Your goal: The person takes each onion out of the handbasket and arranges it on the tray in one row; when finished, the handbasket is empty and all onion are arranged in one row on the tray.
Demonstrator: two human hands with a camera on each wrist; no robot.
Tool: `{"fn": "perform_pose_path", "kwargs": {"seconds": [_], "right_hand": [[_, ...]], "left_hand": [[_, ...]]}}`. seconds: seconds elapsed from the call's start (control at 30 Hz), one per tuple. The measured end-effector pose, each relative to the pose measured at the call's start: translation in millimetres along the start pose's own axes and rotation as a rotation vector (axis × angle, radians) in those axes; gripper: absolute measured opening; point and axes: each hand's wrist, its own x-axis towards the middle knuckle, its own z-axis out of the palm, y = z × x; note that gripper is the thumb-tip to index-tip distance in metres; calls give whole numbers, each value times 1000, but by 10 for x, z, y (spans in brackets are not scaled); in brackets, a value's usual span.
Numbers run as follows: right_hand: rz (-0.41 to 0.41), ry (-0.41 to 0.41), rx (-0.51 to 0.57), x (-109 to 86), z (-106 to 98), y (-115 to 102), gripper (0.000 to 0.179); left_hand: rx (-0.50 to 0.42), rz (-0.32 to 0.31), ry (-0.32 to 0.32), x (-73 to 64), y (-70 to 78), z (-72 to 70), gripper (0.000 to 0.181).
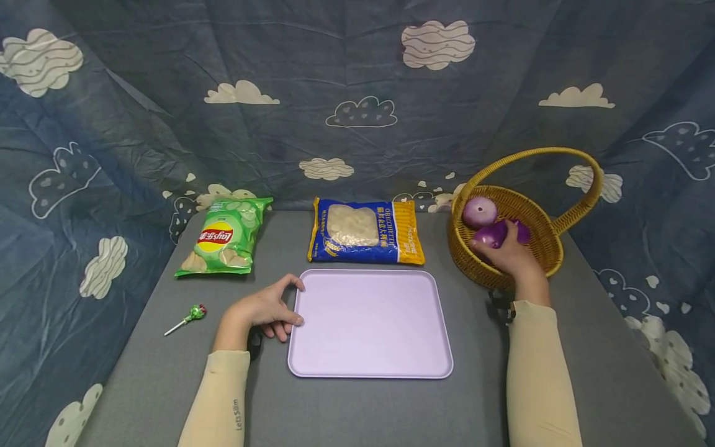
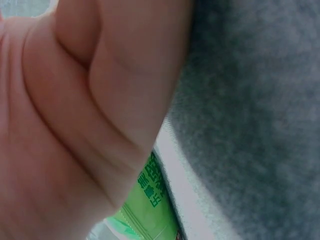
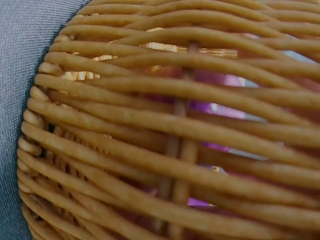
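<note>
My left hand [image 1: 268, 310] is at the left side of a lilac tray [image 1: 371, 323], holding its rim with thumb and index finger, the other fingers bent beneath. In the left wrist view the palm fills much of the picture and hides the tray. Inside a wicker basket [image 1: 475, 267] on the right, my right hand [image 1: 511, 251] grips a glossy purple eggplant [image 1: 490, 236], thumb on the near side and fingers over it. A pale purple onion [image 1: 480, 212] sits behind it. Through the basket weave [image 3: 150, 115], purple patches show in the right wrist view.
A green chip bag [image 1: 229, 236] lies at the back left, with a lollipop [image 1: 192, 313] in front of it. Behind the tray is a blue and yellow pasta bag [image 1: 363, 231]. The basket's tall handle [image 1: 536, 151] arches above it. A cloud-patterned cloth [image 1: 301, 62] surrounds the grey table.
</note>
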Motion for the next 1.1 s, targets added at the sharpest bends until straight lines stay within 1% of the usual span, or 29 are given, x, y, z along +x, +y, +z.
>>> {"fn": "perform_pose_path", "kwargs": {"seconds": [0.3, 0.67, 0.87, 1.1], "right_hand": [[2, -18, -12, 58, 19, 33, 126], [-24, -49, -10, 67, 5, 43, 127], [-50, -64, -18, 71, -7, 39, 122], [-39, -92, -5, 60, -25, 32, 121]], "left_hand": [[-2, -7, -4, -9, 6, 11, 70], [-3, -24, 0, -7, 11, 0, 70], [4, -27, 3, -6, 15, 10, 71], [-1, -11, 1, 3, 6, 2, 70]]}}
